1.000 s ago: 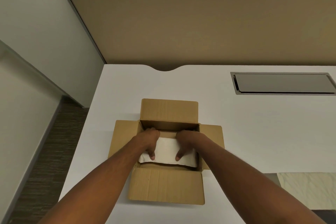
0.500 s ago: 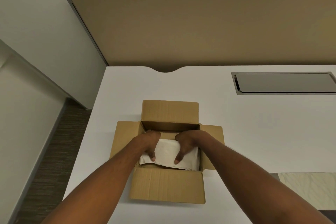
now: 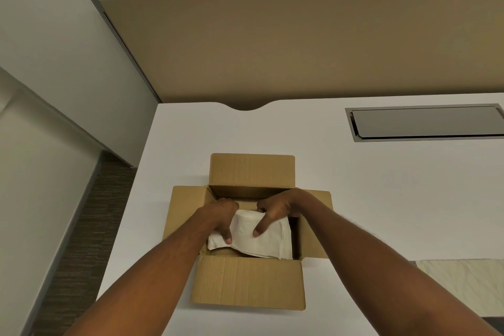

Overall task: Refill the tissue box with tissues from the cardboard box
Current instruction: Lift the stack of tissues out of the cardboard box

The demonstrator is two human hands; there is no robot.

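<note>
Indoors, white desk (image 3: 381,199), tan partition (image 3: 300,43), both hands gripping tissues (image 3: 261,240) inside cardboard box (image 3: 248,284)

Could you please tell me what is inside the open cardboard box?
A white tissue stack sits inside the cardboard box, gripped by the left hand and right hand. Anything beneath it is hidden.

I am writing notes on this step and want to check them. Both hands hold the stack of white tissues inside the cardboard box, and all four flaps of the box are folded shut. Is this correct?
Not quite. In the head view the four flaps of the cardboard box are folded outward, open, not shut. The rest holds: the left hand and the right hand both hold the stack of white tissues inside the box.
</note>
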